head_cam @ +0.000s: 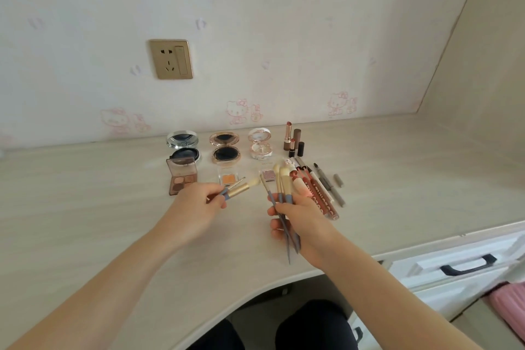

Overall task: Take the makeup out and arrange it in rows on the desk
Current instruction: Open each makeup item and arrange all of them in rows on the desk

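My left hand (199, 201) pinches a gold-ferruled brush (241, 187) by its grey handle, with what may be a thinner brush alongside it (I can't separate them cleanly). Its pale head points right and far, just above the open orange eyeshadow pot (229, 177). My right hand (299, 217) grasps a bundle of brushes (281, 189). Their heads fan out over the pink glitter shadow (267, 175) and their long handles stick out below my palm.

The likeliest slip is the bundle. The handles are thin and smooth and I'm holding several at once, so if I loosen my fingers to peel one off, the others could slide out and scatter across the desk (85, 207).

If they fall to the right, they land on the lip gloss tubes (321, 197) and the pencils (331, 183), which lie close together and would roll out of line.

A swing toward the far side could clip the upright lipsticks (294, 140), which look easy to topple.

If either hand dips, bristles could brush an open pan, the brown eyeshadow palette (181, 177) included, and pick up pigment.

The brushes also look round, so a row laid near the curved near edge may roll off.
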